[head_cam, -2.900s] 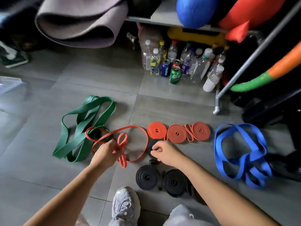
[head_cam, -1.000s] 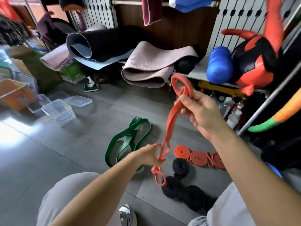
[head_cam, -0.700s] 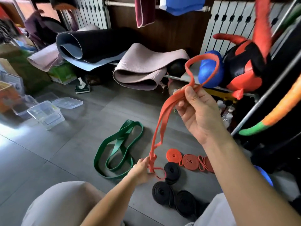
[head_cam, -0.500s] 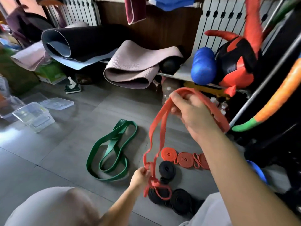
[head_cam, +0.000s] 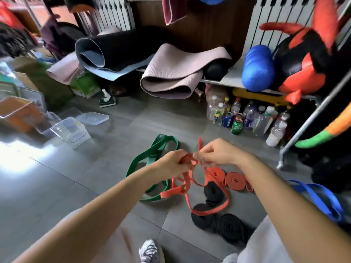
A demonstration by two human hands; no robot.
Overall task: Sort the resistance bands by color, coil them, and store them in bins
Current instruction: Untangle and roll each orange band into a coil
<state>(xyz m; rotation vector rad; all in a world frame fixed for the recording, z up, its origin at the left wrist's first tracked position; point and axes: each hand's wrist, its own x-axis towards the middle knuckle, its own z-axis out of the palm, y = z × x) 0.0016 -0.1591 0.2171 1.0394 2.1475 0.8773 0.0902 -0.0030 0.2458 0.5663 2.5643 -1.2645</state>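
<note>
Right hand (head_cam: pixel 218 152) has come down from its raised position of half a second ago and now meets the left hand (head_cam: pixel 171 162) at the same height, knuckles nearly touching. The long flat orange rubber resistance band (head_cam: pixel 171 193), drawn out upright between the hands before, now hangs below them in slack tangled loops.

Left hand: fingers curled round a bunched part of the band; right hand: thumb and fingers pinch the band just beside the left, with one short end sticking up above them.

Lowest loop of the band lies in front of the coiled black bands (head_cam: pixel 228 226); cannot tell whether it touches them or the grey tiled floor (head_cam: pixel 95 186).

On the floor:
- wide green band (head_cam: pixel 165 139), uncoiled, left of the hands, partly under the orange loops
- coiled orange bands (head_cam: pixel 235 180) in a row just past the black coils
- loose blue band (head_cam: pixel 313 194) at right, well apart from the green one
- clear plastic bins (head_cam: pixel 70 130) at far left, beside an orange bin (head_cam: pixel 17 114); none holds a band that can be made out
</note>
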